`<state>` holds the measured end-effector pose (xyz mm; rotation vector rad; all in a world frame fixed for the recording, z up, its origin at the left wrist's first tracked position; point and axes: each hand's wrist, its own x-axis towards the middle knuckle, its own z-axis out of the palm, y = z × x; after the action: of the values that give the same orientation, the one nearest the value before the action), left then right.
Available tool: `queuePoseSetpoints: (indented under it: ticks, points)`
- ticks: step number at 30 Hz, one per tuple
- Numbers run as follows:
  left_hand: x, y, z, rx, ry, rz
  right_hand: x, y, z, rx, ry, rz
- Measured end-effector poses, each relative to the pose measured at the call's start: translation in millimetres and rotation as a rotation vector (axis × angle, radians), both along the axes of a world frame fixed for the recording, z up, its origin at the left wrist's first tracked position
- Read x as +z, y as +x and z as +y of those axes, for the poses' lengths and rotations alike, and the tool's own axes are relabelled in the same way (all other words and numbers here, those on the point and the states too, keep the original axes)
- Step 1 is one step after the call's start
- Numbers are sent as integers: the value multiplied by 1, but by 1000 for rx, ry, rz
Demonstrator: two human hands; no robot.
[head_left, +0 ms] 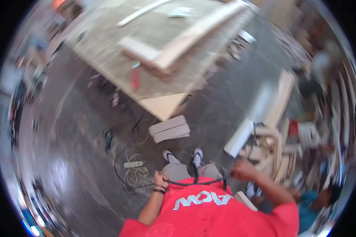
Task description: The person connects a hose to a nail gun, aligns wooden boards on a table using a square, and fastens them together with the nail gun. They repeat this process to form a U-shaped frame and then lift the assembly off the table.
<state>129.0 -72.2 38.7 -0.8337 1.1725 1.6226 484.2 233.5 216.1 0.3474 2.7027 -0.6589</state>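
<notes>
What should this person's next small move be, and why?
Probably bring the right hand toward the left hand to gather slack: the dark cable bows across the front of the red shirt, and a dark length also trails from the left hand to the floor near the white power strip. Whether the right hand grips it is unclear.

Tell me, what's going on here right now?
The person's left hand holds a black cable that runs across the front of a red shirt. The right hand is near the cable; I can't tell whether it grips it. A power strip lies on the floor, and boards rest on the table.
</notes>
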Motion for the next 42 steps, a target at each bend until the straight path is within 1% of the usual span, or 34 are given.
queuePoseSetpoints:
  ticks: [1,2,3,4,5,7,9,10,11,13,14,15,16,18,19,21,23,24,25,26,28,29,30,31,32,33,35,36,37,38,39,40,41,42]
  points:
    - [5,14,2,6,-93,-74,2,6,10,2,111,-1]
    - [7,21,7,28,-190,-138,-1,8,17,-91,167,-19]
    - [3,20,15,-52,-200,-141,-10,8,25,-165,230,43]
    - [-7,14,29,-2,-208,-126,-16,0,31,-268,333,151]
    - [-14,7,41,59,-211,-108,-27,-10,39,-385,363,274]
    - [-30,-3,60,-61,-175,-166,-66,-32,45,-671,406,335]
    - [-28,-10,87,-221,-203,-219,-69,-55,34,-905,469,270]
    - [-19,-13,100,-316,-249,-214,-49,-64,28,-1033,281,147]
    - [-31,-24,108,-402,-241,-214,-37,-70,19,-1098,145,65]
    - [-78,-59,130,-366,-85,-389,-28,-67,-7,-1077,-19,146]
    - [-96,-72,146,-397,-38,-364,-19,-60,-23,-1029,-88,165]
    - [-104,-80,170,-419,-70,-329,-9,-50,-35,-977,-156,185]
    - [-108,-86,191,-437,-105,-288,-3,-35,-44,-1036,-138,180]
    - [-110,-94,231,-375,-264,-250,9,-3,-65,-1191,-609,429]
    - [-118,-101,245,-410,-264,-246,38,14,-74,-1361,-770,675]
    - [-131,-126,264,-499,-346,-94,101,45,-71,-1643,-858,1006]
    - [-129,-148,278,-517,-388,-16,183,73,-64,-1509,-658,1450]
    - [-130,-138,290,-546,-411,29,222,78,-68,-1305,-618,1627]
    - [-126,-137,299,-498,-443,-29,252,81,-71,-1092,-573,1791]
    - [-121,-136,308,-492,-432,-29,271,85,-69,-1078,-571,1792]
    - [-112,-125,333,-381,-537,-4,298,99,-57,-684,-291,1773]
    - [-105,-112,342,-475,-387,73,294,116,-48,-640,-286,1761]
    - [-102,-108,352,-408,-384,40,280,134,-41,-871,-247,1574]
    - [-102,-103,369,-480,-385,57,257,150,-31,-1082,-219,1372]
    - [-101,-105,367,-527,-397,72,218,159,-18,-1413,-398,1390]
    - [-98,-101,362,-469,-376,118,166,166,-4,-1742,-589,1342]
    - [-97,-100,365,-363,-318,154,40,179,13,-2267,-651,1403]
    - [-92,-98,362,-327,-276,147,-29,190,-2,-2357,-750,1281]
    - [-83,-96,358,-260,-286,145,-80,197,-19,-2407,-948,1277]
    - [-73,-91,356,-189,-359,154,-126,200,-39,-2499,-1071,1202]
    - [-65,-89,360,-124,-421,161,-168,205,-63,-2475,-1014,924]
    - [-68,-94,353,-80,-430,165,-212,216,-92,-2382,-998,577]
    - [-78,-95,351,-218,-416,198,-263,233,-133,-1788,-407,286]
    - [-84,-90,362,-371,-396,228,-274,239,-143,-1803,-539,-6]
